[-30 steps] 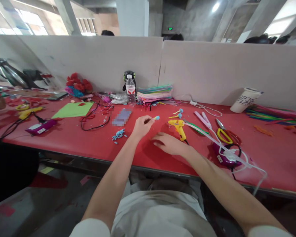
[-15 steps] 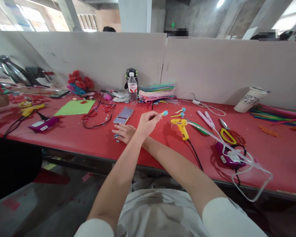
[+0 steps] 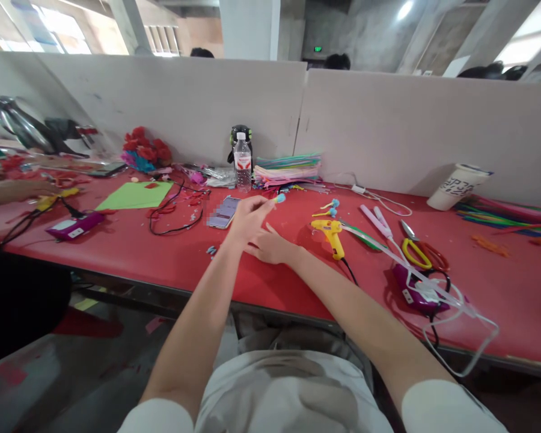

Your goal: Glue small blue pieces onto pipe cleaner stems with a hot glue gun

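Blue piece [image 3: 281,198] shifted left, small, rounded tip

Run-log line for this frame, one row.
left hand: holding blue-tipped piece | right hand: near left wrist, grip unclear | yellow glue gun: on red tabletop

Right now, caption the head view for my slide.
Left hand holding a blue-tipped stem, right hand close by, yellow glue gun on the red table.

The tabletop [image 3: 275,285] is red, the glue gun [image 3: 333,237] yellow, the pinched piece [image 3: 281,198] blue-tipped, the cup [image 3: 458,187] white, dark-lettered.
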### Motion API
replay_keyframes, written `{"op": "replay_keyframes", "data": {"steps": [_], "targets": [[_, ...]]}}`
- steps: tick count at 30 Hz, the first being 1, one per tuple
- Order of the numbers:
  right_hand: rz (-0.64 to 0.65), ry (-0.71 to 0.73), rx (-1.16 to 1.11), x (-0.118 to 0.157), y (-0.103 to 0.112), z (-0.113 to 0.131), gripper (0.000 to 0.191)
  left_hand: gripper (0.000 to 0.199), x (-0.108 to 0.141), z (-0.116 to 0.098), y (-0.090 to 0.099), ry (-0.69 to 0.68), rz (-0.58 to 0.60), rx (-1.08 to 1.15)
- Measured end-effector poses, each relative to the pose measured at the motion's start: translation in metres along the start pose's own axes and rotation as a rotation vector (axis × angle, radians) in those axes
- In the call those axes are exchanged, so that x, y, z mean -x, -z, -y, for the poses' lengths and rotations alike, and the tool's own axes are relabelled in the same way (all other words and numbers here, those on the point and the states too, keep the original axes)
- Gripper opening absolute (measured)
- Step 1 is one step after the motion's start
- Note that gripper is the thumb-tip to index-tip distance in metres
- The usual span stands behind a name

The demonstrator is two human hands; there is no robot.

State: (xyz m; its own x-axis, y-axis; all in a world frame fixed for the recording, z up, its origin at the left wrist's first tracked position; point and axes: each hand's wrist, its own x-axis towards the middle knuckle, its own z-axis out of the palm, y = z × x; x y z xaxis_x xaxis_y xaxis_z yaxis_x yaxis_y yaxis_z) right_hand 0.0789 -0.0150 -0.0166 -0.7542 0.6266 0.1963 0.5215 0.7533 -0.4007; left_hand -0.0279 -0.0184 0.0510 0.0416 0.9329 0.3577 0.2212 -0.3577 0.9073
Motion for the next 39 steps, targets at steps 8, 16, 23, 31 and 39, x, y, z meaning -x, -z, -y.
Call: {"op": "replay_keyframes", "data": {"steps": [8,16,23,31,39], "targets": [[-0.178,-0.088,0.021,-0.025,-0.013,0.011,0.029,0.023,-0.012,0.029,0.074,0.094,-0.153,-0.064],[-0.194,-0.227,0.135,-0.058,-0.031,0.049,0.019,0.026,-0.002,0.039,0.071,0.089,-0.135,-0.166],[-0.217,-0.144,-0.101,-0.033,-0.019,0.037,0.015,0.025,-0.006,0.046,0.058,0.028,-0.086,-0.262],[-0.413,-0.222,-0.519,0.056,0.036,-0.027,0.014,0.029,-0.001,0.038,0.004,-0.022,0.045,-0.286],[-0.587,-0.402,-0.645,0.081,0.033,-0.055,0.027,0.032,-0.004,0.049,-0.058,-0.046,0.106,-0.275]]}}
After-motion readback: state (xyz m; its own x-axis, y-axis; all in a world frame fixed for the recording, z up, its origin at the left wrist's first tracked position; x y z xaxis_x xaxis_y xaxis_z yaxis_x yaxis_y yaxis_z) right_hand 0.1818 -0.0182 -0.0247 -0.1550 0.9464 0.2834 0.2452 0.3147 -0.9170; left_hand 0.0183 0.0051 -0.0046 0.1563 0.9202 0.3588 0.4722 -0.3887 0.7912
